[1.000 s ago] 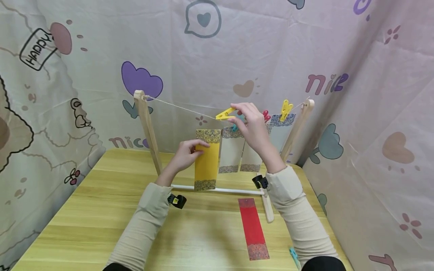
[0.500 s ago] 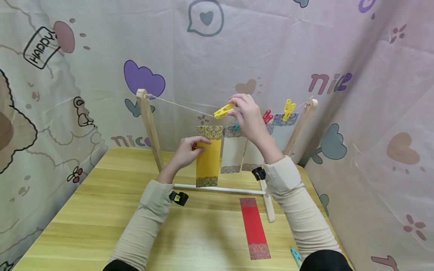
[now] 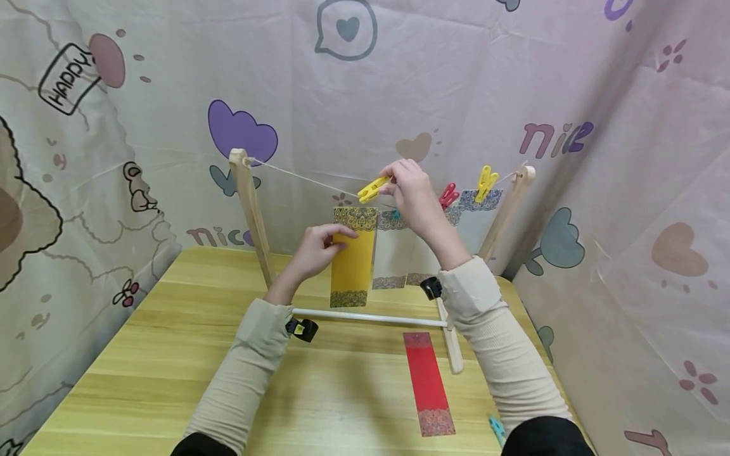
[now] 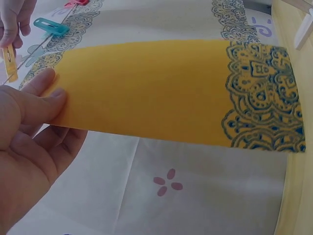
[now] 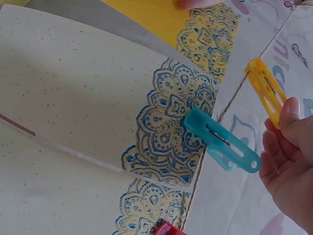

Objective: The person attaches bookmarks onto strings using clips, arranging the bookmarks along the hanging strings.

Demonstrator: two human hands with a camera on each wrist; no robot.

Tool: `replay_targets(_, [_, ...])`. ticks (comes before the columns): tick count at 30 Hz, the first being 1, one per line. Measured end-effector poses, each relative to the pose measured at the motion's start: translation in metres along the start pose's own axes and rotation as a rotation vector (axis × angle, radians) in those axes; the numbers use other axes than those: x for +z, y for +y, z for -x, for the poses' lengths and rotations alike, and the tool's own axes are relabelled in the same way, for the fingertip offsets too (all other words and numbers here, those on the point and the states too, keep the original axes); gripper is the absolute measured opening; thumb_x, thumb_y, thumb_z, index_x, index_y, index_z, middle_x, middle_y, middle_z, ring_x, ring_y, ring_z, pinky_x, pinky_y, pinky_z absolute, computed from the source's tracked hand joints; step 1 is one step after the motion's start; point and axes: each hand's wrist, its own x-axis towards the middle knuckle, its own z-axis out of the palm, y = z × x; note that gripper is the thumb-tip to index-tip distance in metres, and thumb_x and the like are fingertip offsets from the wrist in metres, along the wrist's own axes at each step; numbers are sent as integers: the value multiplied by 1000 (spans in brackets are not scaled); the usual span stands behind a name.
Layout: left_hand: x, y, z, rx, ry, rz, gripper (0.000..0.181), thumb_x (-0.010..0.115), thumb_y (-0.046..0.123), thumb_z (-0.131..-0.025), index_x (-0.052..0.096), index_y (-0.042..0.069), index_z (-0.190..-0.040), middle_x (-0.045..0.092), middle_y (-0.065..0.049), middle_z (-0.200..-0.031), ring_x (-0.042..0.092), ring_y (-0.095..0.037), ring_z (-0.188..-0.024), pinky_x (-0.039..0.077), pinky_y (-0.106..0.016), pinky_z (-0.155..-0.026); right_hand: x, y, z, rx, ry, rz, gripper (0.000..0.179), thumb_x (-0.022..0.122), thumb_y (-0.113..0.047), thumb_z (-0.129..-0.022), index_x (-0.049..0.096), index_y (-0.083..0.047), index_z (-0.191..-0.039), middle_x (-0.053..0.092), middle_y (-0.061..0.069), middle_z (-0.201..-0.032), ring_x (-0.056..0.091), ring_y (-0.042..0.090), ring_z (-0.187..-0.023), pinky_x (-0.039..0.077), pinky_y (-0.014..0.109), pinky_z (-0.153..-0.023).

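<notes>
My left hand [image 3: 319, 250] pinches the left edge of a yellow paper card [image 3: 349, 266] with dark lace-like bands at both ends. The card hangs upright, its top edge just below the string [image 3: 308, 179]. Above it, my right hand [image 3: 412, 192] pinches a yellow clothespin [image 3: 373, 189] by its handles; the clothespin's tip meets the string in the right wrist view. Beside the yellow card, a pale card [image 5: 93, 83] hangs from the string under a teal clothespin [image 5: 222, 139]. In the left wrist view the thumb lies on the front of the yellow card, other fingers behind it.
A wooden stand has a left post [image 3: 251, 218], a right post [image 3: 507, 212] and a white bottom rod [image 3: 371, 318]. A red clothespin [image 3: 448, 195] and another yellow one [image 3: 486, 183] hold further cards. A red card [image 3: 429, 383] and a teal clothespin [image 3: 497, 430] lie on the table.
My left hand has raised the yellow card toward the string. My right hand has tilted the yellow clothespin so its tip points further down, and shifted slightly left.
</notes>
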Motion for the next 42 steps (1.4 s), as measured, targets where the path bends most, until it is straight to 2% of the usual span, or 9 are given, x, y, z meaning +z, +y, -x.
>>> replay_targets(4, [-1, 5, 0, 6, 0, -6, 24, 51, -20, -77, 63, -8, -94, 62, -20, -100, 29, -9, -46, 29, -18, -46, 0, -2, -2, 10, -8, 41, 12, 61, -2, -81, 59, 6, -91, 58, 14, -91, 50, 24, -88, 42, 28, -79])
replay_targets(10, [-2, 5, -1, 14, 5, -6, 24, 52, -20, -77, 64, -8, -94, 62, -20, -99, 29, -9, -46, 28, -18, -46, 2, -2, -4, 5, -1, 71, 11, 62, -3, -81, 59, 5, -88, 59, 13, -88, 50, 24, -86, 41, 30, -79])
replay_targets(20, [-4, 9, -4, 44, 15, -9, 24, 52, -22, -75, 64, -8, -92, 63, -21, -96, 30, -11, -46, 28, -18, -45, 3, -3, -5, 47, -97, 101, 9, 61, -4, -83, 59, 3, -87, 58, 12, -90, 50, 24, -88, 39, 31, -84])
replay_targets(25, [-4, 11, -5, 45, 10, -16, 23, 52, -21, -76, 64, -9, -91, 63, -20, -96, 29, -12, -47, 27, -18, -46, 4, -3, -4, 35, -89, 91, 8, 60, -4, -83, 59, 3, -87, 58, 12, -89, 51, 24, -88, 38, 31, -86])
replay_targets(36, [-5, 16, -5, 45, 15, -39, 22, 53, -21, -76, 64, -9, -90, 63, -20, -95, 29, -10, -47, 28, -18, -46, 5, -5, -6, -9, -111, 92, 11, 62, -6, -82, 59, 4, -86, 58, 13, -87, 51, 25, -85, 41, 31, -80])
replay_targets(42, [-1, -16, -13, 53, 5, -57, 26, 55, -19, -76, 67, -1, -91, 65, -13, -95, 31, -13, -47, 30, -21, -45, 4, -6, -7, 30, -176, 94, 13, 60, -8, -83, 59, 3, -88, 58, 13, -89, 50, 26, -88, 38, 33, -85])
